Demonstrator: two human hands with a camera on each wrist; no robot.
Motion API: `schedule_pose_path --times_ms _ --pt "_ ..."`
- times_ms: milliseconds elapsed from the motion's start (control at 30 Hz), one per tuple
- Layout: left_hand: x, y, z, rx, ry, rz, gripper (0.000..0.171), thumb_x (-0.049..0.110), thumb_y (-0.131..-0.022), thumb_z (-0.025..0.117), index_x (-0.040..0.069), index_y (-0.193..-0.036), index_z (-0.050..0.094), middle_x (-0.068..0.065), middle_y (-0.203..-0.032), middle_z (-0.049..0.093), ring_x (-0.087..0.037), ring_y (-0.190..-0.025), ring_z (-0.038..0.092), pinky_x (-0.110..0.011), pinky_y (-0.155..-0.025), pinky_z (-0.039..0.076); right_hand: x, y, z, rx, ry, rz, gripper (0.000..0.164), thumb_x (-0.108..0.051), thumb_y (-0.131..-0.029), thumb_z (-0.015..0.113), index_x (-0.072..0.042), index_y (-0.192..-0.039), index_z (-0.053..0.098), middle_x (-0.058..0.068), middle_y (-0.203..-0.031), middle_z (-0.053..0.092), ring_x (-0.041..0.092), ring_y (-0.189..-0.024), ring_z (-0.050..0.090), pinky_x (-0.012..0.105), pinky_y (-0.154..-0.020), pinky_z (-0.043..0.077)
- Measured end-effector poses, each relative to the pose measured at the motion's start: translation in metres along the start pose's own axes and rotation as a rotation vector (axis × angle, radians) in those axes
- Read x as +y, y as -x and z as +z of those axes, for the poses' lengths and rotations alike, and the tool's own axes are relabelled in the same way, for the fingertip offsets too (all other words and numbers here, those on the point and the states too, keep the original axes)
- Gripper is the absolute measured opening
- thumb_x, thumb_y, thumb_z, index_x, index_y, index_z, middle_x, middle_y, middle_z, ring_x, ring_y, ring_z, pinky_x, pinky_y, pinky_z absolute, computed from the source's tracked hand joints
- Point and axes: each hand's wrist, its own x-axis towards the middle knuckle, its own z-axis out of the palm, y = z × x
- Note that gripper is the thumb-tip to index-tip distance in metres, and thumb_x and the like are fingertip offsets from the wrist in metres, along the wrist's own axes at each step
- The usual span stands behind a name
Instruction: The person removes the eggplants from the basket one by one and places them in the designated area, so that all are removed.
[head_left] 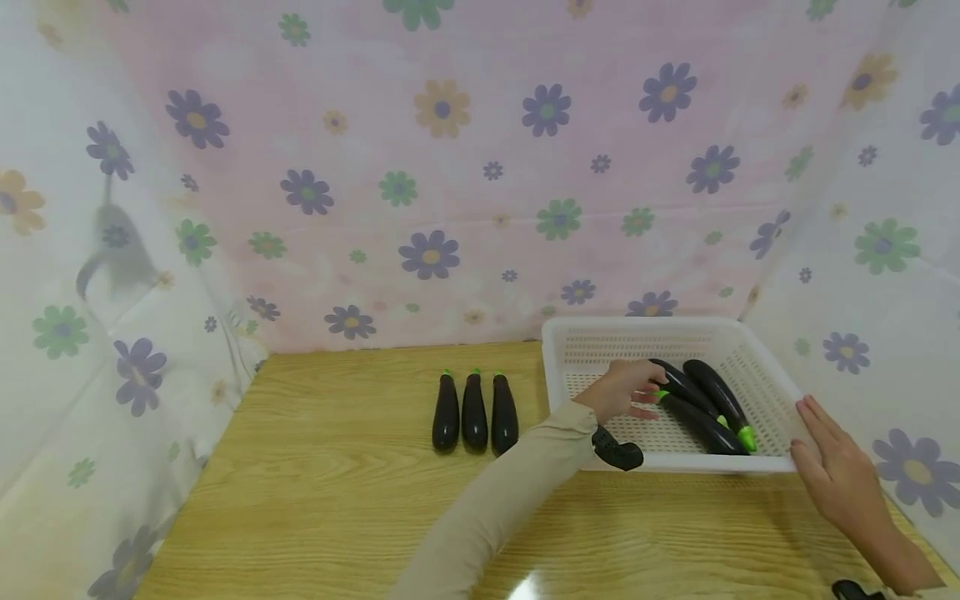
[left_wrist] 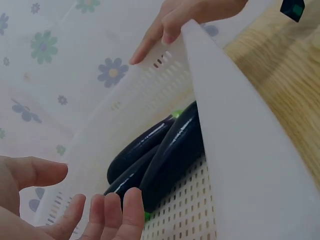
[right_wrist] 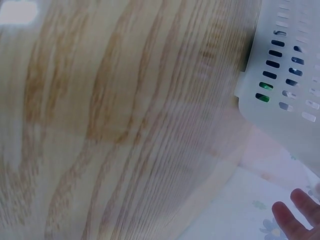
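A white perforated plastic basket [head_left: 641,327] stands on the right of the table with three dark eggplants in it: one to the right [head_left: 720,396], one at the front [head_left: 701,423], one partly hidden between them [head_left: 678,385]. My left hand [head_left: 618,390] reaches over the basket's front side, close to the eggplants' left ends. In the left wrist view, this hand's thumb and fingers [left_wrist: 132,215] are spread apart with nothing between them. At the basket's front right corner, my right hand [head_left: 840,475] rests on the rim, fingers extended. Its fingertips [right_wrist: 287,220] show beside the basket [right_wrist: 280,112] in the right wrist view.
Left of the basket, three more eggplants [head_left: 474,414] lie side by side on the wooden table [head_left: 322,483], green stems toward the back. Flower-patterned cloth [head_left: 487,183] hangs behind the table and along both sides.
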Motion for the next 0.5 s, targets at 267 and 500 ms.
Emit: schedule_pose_path --times_ms 267,500 --pt "-0.007 -0.009 0.011 0.016 0.090 -0.064 0.012 0.003 -0.079 0.064 0.003 -0.091 0.063 -0.023 -0.102 0.058 -0.027 -0.074 0.052 -0.054 -0.081 0.051 -0.001 0.000 -0.003 0.024 -0.013 -0.032 0.055 -0.008 -0.096 0.042 -0.002 -0.148 0.027 0.002 -0.154 0.018 0.045 -0.136 0.018 0.059 -0.110 0.010" --pt "-0.015 -0.014 0.025 0.041 0.210 -0.157 0.039 0.001 -0.078 0.066 -0.003 -0.115 0.055 -0.025 -0.108 0.050 -0.046 -0.100 0.051 -0.060 -0.089 0.044 -0.004 -0.001 -0.001 0.028 -0.015 -0.038 0.055 -0.008 -0.096 0.042 -0.003 -0.148 0.027 0.000 -0.155 0.018 0.044 -0.136 0.019 0.065 -0.104 0.014"
